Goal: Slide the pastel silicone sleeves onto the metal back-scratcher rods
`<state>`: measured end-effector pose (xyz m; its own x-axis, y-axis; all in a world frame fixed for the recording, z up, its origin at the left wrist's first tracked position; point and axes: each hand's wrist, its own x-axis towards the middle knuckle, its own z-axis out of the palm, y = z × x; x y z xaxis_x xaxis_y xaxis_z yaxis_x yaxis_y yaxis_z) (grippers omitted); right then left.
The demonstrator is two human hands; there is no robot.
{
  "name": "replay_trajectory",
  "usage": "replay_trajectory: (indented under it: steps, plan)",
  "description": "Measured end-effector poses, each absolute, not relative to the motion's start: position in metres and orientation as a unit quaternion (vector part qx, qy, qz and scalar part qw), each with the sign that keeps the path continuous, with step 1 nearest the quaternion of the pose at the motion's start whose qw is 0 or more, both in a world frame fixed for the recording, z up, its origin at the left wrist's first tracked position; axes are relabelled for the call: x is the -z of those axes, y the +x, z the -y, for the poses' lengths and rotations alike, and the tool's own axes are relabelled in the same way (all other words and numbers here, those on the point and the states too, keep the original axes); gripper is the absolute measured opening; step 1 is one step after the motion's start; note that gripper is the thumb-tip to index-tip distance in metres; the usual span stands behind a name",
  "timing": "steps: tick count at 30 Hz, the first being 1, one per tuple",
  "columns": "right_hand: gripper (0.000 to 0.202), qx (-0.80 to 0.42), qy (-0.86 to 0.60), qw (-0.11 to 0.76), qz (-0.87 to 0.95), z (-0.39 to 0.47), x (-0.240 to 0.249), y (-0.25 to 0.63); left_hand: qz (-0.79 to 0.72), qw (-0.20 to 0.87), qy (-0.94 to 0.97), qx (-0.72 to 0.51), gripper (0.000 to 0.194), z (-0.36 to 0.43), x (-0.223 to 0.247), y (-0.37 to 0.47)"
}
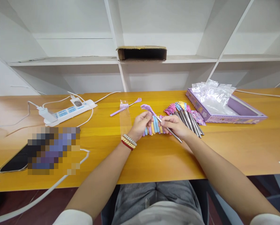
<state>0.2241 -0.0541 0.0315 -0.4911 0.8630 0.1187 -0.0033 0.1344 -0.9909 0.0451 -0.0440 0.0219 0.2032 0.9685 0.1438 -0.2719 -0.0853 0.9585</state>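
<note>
My left hand (142, 123) is closed, pinching a purple piece (148, 108) that looks like a back scratcher's head. My right hand (175, 125) grips a silver metal rod (176, 137), which slants down to the right, its upper end close to the purple piece. Whether the two are joined is unclear. Under both hands lies a row of purple, yellow and blue foam-like handles (155, 126), partly hidden by my fingers. To the right is a bundle of metal rods (189, 120) with pink, blue and yellow hand-shaped heads (177, 106).
Beyond my left hand lies a purple back scratcher (116, 112) with a clear wrapper (124, 103). At right, a purple box (236, 118) holds clear plastic bags (215, 97). A white power strip (70, 112), cables and a phone (14, 161) are at left. A cardboard box (142, 48) sits on the shelf.
</note>
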Motion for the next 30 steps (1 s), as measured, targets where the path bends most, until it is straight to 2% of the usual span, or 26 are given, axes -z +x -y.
replay_trajectory:
  steps: [2, 5, 8, 10, 14, 17, 21, 30]
  plan:
    - [0.024, -0.51, -0.381, 0.442, 0.632, 0.051, -0.035, 0.23, -0.361, 0.56, 0.488, -0.563, 0.044, 0.041, -0.024, 0.042]
    - [0.024, -0.316, -0.483, 0.497, 0.648, 0.04, -0.038, 0.245, -0.398, 0.517, 0.457, -0.604, 0.038, 0.036, -0.027, 0.036]
    - [0.027, -0.1, -0.58, 0.448, 0.673, 0.03, -0.041, 0.263, -0.427, 0.485, 0.453, -0.614, 0.027, 0.034, -0.028, 0.03]
    - [0.027, -0.037, -0.636, 0.381, 0.671, 0.024, -0.042, 0.273, -0.442, 0.471, 0.459, -0.61, 0.021, 0.032, -0.028, 0.027]
    - [0.028, -0.002, -0.716, 0.228, 0.659, 0.019, -0.042, 0.284, -0.459, 0.452, 0.481, -0.594, 0.014, 0.03, -0.025, 0.027]
    - [0.031, -0.004, -0.745, 0.157, 0.648, 0.018, -0.041, 0.286, -0.469, 0.438, 0.496, -0.584, 0.013, 0.03, -0.025, 0.027]
    - [0.035, -0.006, -0.758, 0.133, 0.639, 0.017, -0.04, 0.285, -0.48, 0.418, 0.513, -0.575, 0.013, 0.03, -0.025, 0.026]
    - [0.035, -0.001, -0.756, 0.137, 0.64, 0.017, -0.04, 0.283, -0.497, 0.37, 0.553, -0.556, 0.013, 0.03, -0.025, 0.025]
